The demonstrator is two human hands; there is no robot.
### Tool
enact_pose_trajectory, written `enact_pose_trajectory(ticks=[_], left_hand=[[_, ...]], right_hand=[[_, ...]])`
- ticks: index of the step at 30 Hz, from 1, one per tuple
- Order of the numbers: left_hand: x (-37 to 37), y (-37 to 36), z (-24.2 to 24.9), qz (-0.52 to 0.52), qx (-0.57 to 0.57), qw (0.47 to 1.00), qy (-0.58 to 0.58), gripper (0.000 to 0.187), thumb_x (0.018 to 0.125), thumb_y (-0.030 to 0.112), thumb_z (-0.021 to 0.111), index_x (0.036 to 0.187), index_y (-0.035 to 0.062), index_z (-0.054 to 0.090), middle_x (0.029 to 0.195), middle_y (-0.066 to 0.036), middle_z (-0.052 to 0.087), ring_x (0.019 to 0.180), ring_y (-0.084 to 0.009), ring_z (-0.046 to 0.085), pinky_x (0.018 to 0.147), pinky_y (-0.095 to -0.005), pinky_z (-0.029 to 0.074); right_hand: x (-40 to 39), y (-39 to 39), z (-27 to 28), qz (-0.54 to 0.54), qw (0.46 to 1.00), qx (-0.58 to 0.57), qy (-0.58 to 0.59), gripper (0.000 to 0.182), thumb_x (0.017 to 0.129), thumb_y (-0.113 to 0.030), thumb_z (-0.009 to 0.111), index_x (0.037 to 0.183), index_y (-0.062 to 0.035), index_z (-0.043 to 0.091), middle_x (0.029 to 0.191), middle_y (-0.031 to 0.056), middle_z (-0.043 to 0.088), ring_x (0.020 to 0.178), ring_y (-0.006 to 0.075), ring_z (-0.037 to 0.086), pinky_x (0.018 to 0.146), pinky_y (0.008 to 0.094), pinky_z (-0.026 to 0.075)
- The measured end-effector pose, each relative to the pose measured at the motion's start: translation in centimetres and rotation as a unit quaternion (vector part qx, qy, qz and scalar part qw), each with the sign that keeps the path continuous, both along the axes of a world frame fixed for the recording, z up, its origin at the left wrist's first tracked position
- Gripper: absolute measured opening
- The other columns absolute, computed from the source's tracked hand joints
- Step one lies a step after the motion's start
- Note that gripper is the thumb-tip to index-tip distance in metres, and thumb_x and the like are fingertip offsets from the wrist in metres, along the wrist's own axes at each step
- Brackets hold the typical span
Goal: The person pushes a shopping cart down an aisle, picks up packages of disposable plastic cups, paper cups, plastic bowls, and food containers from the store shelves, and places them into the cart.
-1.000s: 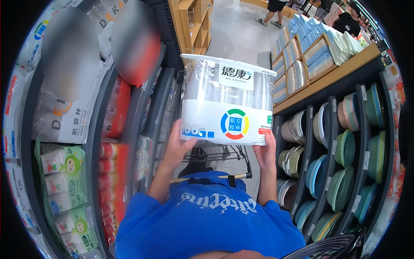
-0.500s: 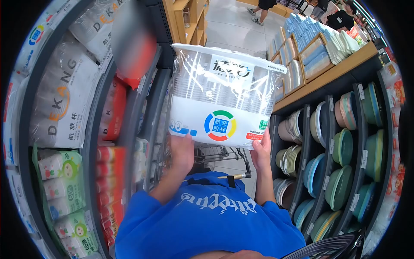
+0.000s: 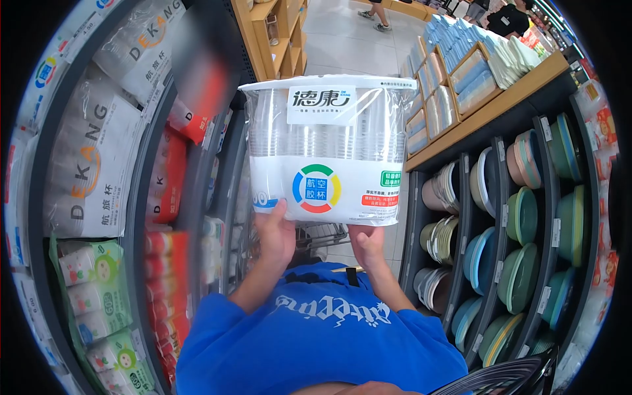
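A clear and white plastic pack of cups [image 3: 329, 145] is held upright in front of my chest, its printed face with a coloured ring toward me. My left hand [image 3: 276, 232] grips its lower left corner, thumb on the front and the fingers hidden behind. Under the bottom edge, right of centre, my right hand [image 3: 368, 245] supports the pack, its other fingers partly hidden beneath and behind it.
Shelves on the left hold large cup packs [image 3: 95, 155], red packs [image 3: 172, 171] and green-wrapped packs [image 3: 95, 283]. Bowls [image 3: 519, 278] fill racks on the right, below folded cloths [image 3: 471, 79]. Behind the pack is a metal cart [image 3: 321, 236]. People stand farther off.
The pack has shifted slightly left and its face is now more level and readable. My right hand has moved left and down, from the lower right corner to beneath the pack.
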State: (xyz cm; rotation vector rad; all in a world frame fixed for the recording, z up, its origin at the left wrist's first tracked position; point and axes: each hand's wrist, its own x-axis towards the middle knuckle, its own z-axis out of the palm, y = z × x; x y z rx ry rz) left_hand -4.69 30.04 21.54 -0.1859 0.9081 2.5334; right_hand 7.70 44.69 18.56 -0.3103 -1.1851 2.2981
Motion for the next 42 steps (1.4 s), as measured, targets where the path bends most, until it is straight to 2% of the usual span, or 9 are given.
enact_pose_trajectory(ticks=[4, 11, 14, 17, 20, 24, 28, 35, 42], left_hand=[[0.8, 0.1, -1.3, 0.014, -0.069, 0.994, 0.089, 0.055, 0.092, 0.0, 0.064, 0.142, 0.004, 0.041, 0.133, -0.01, 0.057, 0.12, -0.0196, 0.059, 0.103, -0.0368, 0.05], [0.7, 0.6, -1.1, -0.041, -0.086, 0.99, 0.104, 0.062, 0.088, -0.002, 0.066, 0.143, 0.0033, 0.038, 0.134, -0.011, 0.056, 0.123, -0.0196, 0.056, 0.107, -0.0378, 0.044], [0.5, 1.1, -1.8, -0.068, -0.074, 0.994, 0.037, 0.07, 0.087, -0.002, 0.068, 0.147, 0.0009, 0.032, 0.138, -0.013, 0.05, 0.128, -0.0224, 0.051, 0.11, -0.038, 0.04], [1.3, 1.7, -4.7, 0.005, -0.231, 0.967, 0.11, 0.078, 0.086, -0.001, 0.07, 0.15, 0.0012, 0.026, 0.145, -0.016, 0.044, 0.134, -0.0259, 0.046, 0.112, -0.039, 0.036], [1.6, 0.8, -3.1, -0.079, -0.292, 0.924, 0.234, 0.088, 0.084, 0.002, 0.073, 0.153, 0.0023, 0.019, 0.149, -0.018, 0.039, 0.137, -0.0279, 0.042, 0.112, -0.0391, 0.035], [2.0, 0.4, -1.3, -0.169, -0.023, 0.945, 0.278, 0.086, 0.092, 0.025, 0.073, 0.155, 0.0038, 0.018, 0.154, -0.018, 0.035, 0.14, -0.0271, 0.039, 0.113, -0.0416, 0.036], [1.8, 0.2, -0.4, -0.19, 0.085, 0.978, -0.016, 0.081, 0.097, 0.048, 0.059, 0.154, 0.0018, 0.023, 0.151, -0.016, 0.04, 0.14, -0.028, 0.041, 0.113, -0.0449, 0.037], [-0.8, -1.1, 0.3, -0.165, 0.023, 0.986, 0.01, 0.075, 0.088, 0.024, 0.065, 0.15, 0.0, 0.029, 0.144, -0.018, 0.047, 0.131, -0.0296, 0.05, 0.112, -0.0457, 0.04], [-4.1, -4.5, 0.4, -0.149, -0.08, 0.97, 0.172, 0.081, 0.075, 0.021, 0.072, 0.144, -0.0039, 0.037, 0.135, -0.019, 0.054, 0.124, -0.0287, 0.056, 0.107, -0.041, 0.044]], right_hand=[[-0.7, -0.7, -0.1, 0.044, 0.987, -0.154, 0.001, 0.093, 0.081, -0.047, 0.08, 0.152, -0.0128, 0.029, 0.153, 0.0067, 0.039, 0.141, 0.0253, 0.038, 0.118, 0.0484, 0.028], [-2.2, -0.2, 1.5, 0.007, 0.983, -0.182, 0.009, 0.076, 0.091, -0.04, 0.065, 0.151, -0.0101, 0.031, 0.151, 0.0097, 0.044, 0.141, 0.0274, 0.039, 0.119, 0.0485, 0.027], [-2.0, 0.7, 1.5, -0.004, 0.98, -0.196, 0.035, 0.074, 0.09, -0.023, 0.069, 0.15, -0.0067, 0.03, 0.149, 0.011, 0.044, 0.139, 0.0254, 0.042, 0.117, 0.0465, 0.031], [-1.2, 0.5, 1.2, -0.105, 0.987, -0.112, -0.055, 0.069, 0.089, -0.013, 0.072, 0.147, -0.0043, 0.036, 0.144, 0.014, 0.05, 0.133, 0.0255, 0.05, 0.111, 0.0423, 0.039], [0.2, 0.9, -2.2, -0.143, 0.954, 0.174, -0.198, 0.059, 0.085, -0.006, 0.076, 0.137, -0.001, 0.047, 0.134, 0.0161, 0.058, 0.124, 0.027, 0.057, 0.104, 0.0383, 0.045], [-1.5, 0.6, 2.8, -0.227, 0.785, 0.574, -0.053, 0.05, 0.076, -0.005, 0.08, 0.121, -0.0049, 0.059, 0.128, 0.0154, 0.064, 0.125, 0.0357, 0.055, 0.109, 0.0499, 0.036], [-1.0, 0.0, 2.2, -0.218, 0.654, 0.722, -0.055, 0.043, 0.07, 0.004, 0.069, 0.11, -0.0127, 0.07, 0.128, 0.0073, 0.064, 0.13, 0.0361, 0.048, 0.114, 0.0552, 0.022], [-0.7, -1.2, 3.5, -0.144, 0.672, 0.723, -0.076, 0.049, 0.069, 0.0, 0.067, 0.113, -0.0207, 0.073, 0.144, 0.0165, 0.048, 0.136, 0.0389, 0.039, 0.114, 0.0606, 0.018], [0.3, 2.1, 2.5, -0.183, 0.795, 0.572, -0.087, 0.045, 0.089, -0.014, 0.062, 0.131, 0.0007, 0.055, 0.147, 0.024, 0.041, 0.142, 0.0401, 0.034, 0.118, 0.0512, 0.022]])
